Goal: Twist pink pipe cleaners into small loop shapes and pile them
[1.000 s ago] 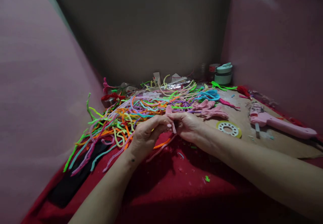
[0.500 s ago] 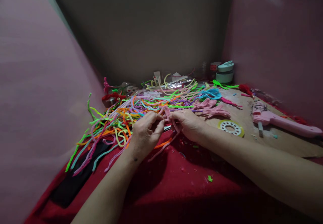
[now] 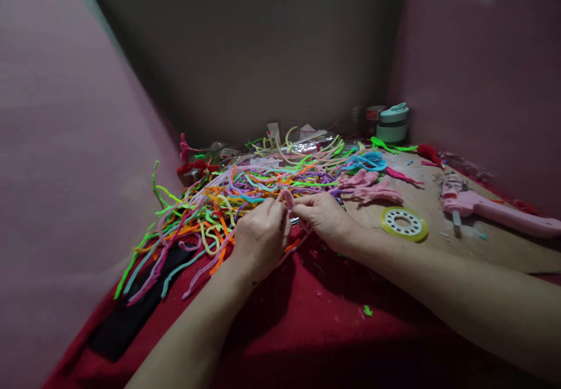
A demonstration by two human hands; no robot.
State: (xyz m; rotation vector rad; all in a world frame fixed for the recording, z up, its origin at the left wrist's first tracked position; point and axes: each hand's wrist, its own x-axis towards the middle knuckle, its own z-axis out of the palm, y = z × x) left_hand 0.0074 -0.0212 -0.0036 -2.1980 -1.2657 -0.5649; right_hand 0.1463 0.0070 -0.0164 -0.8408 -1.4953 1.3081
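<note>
Both hands meet at the front of the pile, pinching a pink pipe cleaner [image 3: 287,197] that bends into a loop above the fingertips. My left hand [image 3: 264,231] is closed on it, its back turned to me and most of its fingertips hidden. Thumb and forefinger of my right hand [image 3: 322,216] grip the same piece from the right. Behind and to the left spreads a heap of colourful pipe cleaners [image 3: 258,181]. Bent pink pipe cleaner shapes [image 3: 379,193] lie just beyond my right hand. A small shiny metal piece [image 3: 294,221] shows between the hands.
On a brown board [image 3: 473,254] at right lie a yellow tape roll [image 3: 404,224] and a pink glue gun [image 3: 491,205]. A mint-green container [image 3: 392,123] stands at the back. A black strip [image 3: 127,325] rests on the red cloth [image 3: 315,330] at left. Walls close in both sides.
My left hand has turned over and moved slightly right, closer to my right hand. The pink loop sits a little lower, and its hanging tail is now mostly hidden.
</note>
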